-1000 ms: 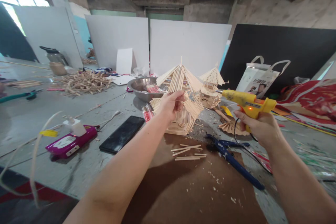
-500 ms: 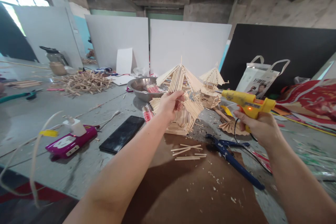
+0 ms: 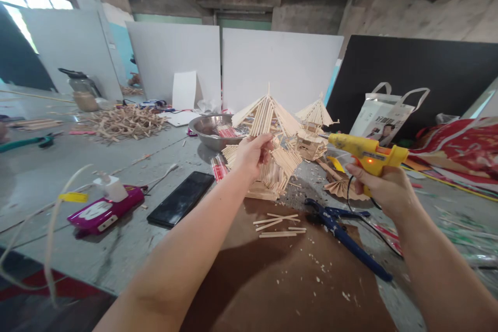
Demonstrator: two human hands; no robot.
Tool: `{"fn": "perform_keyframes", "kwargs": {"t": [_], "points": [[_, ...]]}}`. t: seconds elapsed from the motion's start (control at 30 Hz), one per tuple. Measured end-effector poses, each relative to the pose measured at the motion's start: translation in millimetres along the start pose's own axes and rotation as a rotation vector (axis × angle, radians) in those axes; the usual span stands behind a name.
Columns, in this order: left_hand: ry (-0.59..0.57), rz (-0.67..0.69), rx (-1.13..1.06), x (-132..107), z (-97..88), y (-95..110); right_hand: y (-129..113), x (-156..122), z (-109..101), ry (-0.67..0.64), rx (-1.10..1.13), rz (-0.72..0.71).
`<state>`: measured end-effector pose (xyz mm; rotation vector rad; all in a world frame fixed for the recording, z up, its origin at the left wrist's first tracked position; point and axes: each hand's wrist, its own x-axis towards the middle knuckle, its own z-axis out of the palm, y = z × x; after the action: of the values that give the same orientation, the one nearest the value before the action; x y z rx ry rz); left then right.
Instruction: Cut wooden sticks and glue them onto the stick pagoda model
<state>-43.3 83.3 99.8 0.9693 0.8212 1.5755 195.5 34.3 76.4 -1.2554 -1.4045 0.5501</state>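
Note:
My left hand [image 3: 254, 154] reaches forward with its fingers closed on a pagoda model [image 3: 268, 114] built from thin wooden sticks, between its upper and lower roofs. The fingertips are partly hidden, so a small piece inside them cannot be made out. At the right, my right hand [image 3: 389, 187] grips a yellow hot glue gun [image 3: 360, 149] with an orange light lit; its nozzle points left, apart from the model. Below the model, several loose sticks [image 3: 278, 225] lie on a brown board [image 3: 311, 275]. A second, smaller stick pagoda [image 3: 313, 114] stands behind.
Blue-handled pliers [image 3: 342, 236] lie on the board's right side, near the glue gun's cord. To the left are a black phone [image 3: 181, 199] and a purple power strip [image 3: 107, 210]. Farther back stand a metal bowl [image 3: 208, 135], a stick pile [image 3: 124, 122] and a white bag [image 3: 383, 114].

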Motion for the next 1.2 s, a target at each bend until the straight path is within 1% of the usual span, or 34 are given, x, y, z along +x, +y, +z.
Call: {"fn": "perform_keyframes", "kwargs": {"t": [0.17, 0.33, 0.6, 0.83, 1.0, 1.2], "points": [[0.014, -0.014, -0.013, -1.5, 1.4, 0.9, -3.3, -1.3, 0.8, 0.027, -0.006, 0.007], [0.013, -0.03, -0.032, -1.7, 1.5, 0.9, -3.6, -1.8, 0.9, 0.011, 0.01, -0.002], [0.008, -0.066, -0.042, -2.7, 2.3, 2.7, -0.9, 0.0, 1.0, 0.022, 0.05, 0.002], [-0.058, -0.128, -0.055, 1.1, -1.6, 2.1, -1.1, -0.3, 0.2, 0.019, 0.029, -0.019], [-0.075, -0.163, -0.061, -0.3, -0.6, 5.8, -1.3, -0.8, 0.6, 0.02, 0.02, 0.0], [-0.103, -0.143, -0.068, 0.3, -1.6, 5.1, -0.7, -0.8, 1.1, 0.027, 0.022, -0.007]]}}
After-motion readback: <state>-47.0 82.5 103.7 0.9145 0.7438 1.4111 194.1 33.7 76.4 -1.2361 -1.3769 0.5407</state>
